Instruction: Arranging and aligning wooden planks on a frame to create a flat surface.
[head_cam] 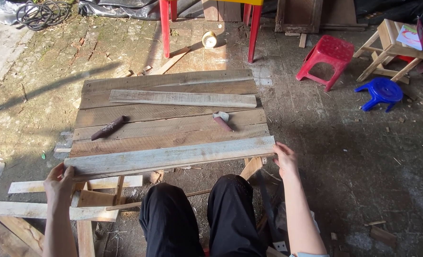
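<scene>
Grey plank (171, 157), weathered and long, lies along the near edge of the table (164, 128), which is itself a top of rough brown boards laid side by side. I see my left hand (59, 183) gripping the plank's left end, fingers curled over the top face and thumb underneath. My right hand (284, 159) holds the right end, fingers wrapped round the corner where the plank meets the board beside it. The plank runs slightly uphill from left to right in my view, touching the neighbouring board along its length.

Further back on the table a second loose plank (183, 98), also pale grey, lies flat across the boards. Near the middle right lies a hammer (221, 120), its metal head towards the far side and its reddish handle pointing at me. To the left lies a dark stick-like tool (109, 127), set at a slant; I cannot tell what it is.

My knees in black trousers (202, 214) show below the table edge. Pale offcuts of wood (45, 209) lie on the concrete floor at my left. Off to the right stand a red plastic stool (326, 58) and a blue plastic stool (380, 93), near each other, with a small wooden stool frame (387, 47) behind them.
</scene>
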